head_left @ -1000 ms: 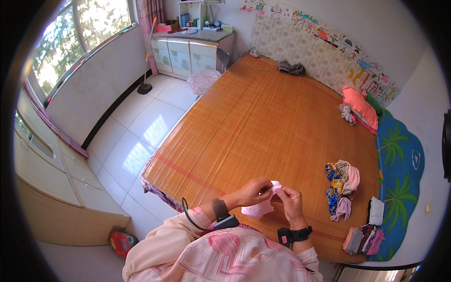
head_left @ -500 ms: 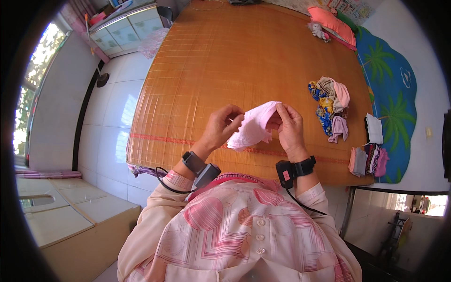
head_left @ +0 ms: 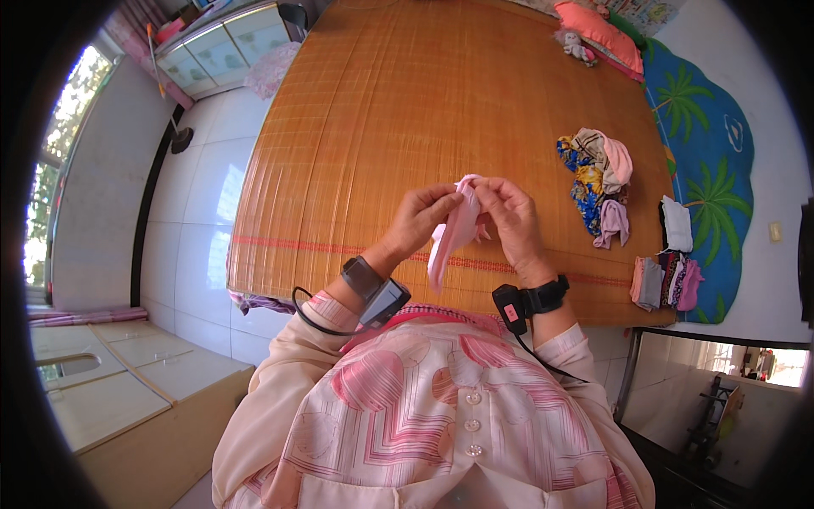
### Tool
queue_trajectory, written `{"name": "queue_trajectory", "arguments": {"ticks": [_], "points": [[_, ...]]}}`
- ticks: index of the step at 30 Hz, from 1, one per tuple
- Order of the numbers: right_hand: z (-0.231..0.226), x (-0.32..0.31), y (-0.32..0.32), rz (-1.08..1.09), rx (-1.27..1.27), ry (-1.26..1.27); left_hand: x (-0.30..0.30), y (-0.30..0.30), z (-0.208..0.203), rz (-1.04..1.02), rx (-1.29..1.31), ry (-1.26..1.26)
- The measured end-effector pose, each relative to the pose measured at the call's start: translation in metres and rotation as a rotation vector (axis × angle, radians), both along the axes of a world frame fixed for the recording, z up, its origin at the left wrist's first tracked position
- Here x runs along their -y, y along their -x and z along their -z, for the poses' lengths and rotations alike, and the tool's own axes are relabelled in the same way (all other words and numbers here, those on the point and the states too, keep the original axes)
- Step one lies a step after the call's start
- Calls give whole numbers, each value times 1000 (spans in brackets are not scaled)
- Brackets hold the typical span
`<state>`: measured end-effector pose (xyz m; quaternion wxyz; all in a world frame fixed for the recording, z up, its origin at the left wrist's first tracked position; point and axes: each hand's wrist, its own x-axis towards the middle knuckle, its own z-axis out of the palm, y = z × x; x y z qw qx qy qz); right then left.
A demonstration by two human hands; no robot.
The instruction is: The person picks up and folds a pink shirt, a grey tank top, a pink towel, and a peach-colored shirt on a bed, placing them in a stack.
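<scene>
A small pale pink cloth hangs in narrow folds above the near part of the mat-covered bed. My left hand pinches its upper left edge between thumb and fingers. Close beside it, my right hand pinches the top of the same cloth, and the two sets of fingertips nearly meet. Both hands are closed. The exact garment kind of the cloth cannot be made out.
Right of my hands lies a loose heap of clothes. Farther right stand a row of folded clothes and a folded white cloth. A coral pillow and a small doll lie at the far right corner.
My left fingers, loosely curled before, now pinch the cloth's top edge. The cloth has gone from spread out to hanging narrow, and my right hand has moved slightly left.
</scene>
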<state>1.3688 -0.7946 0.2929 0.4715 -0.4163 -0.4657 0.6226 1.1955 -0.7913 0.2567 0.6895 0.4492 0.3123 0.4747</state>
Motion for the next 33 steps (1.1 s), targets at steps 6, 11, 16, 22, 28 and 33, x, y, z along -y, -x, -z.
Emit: {"name": "queue_trajectory", "arguments": {"ticks": [6,11,16,22,28,33], "points": [[27,8,10,-7,283,-198,1,-1,13,69,-1,65],[41,7,8,42,364,-260,5,-7,24,-31,-2,44],[61,3,-18,98,667,-334,1,14,41,-229,-186,20],[86,-3,-139,211,1101,-435,-10,94,35,-134,-588,-108],[73,6,-240,343,1423,-392,-6,146,-18,154,-1125,-352],[90,36,-335,539,1651,-233,-12,214,22,-82,-1192,-267]]}}
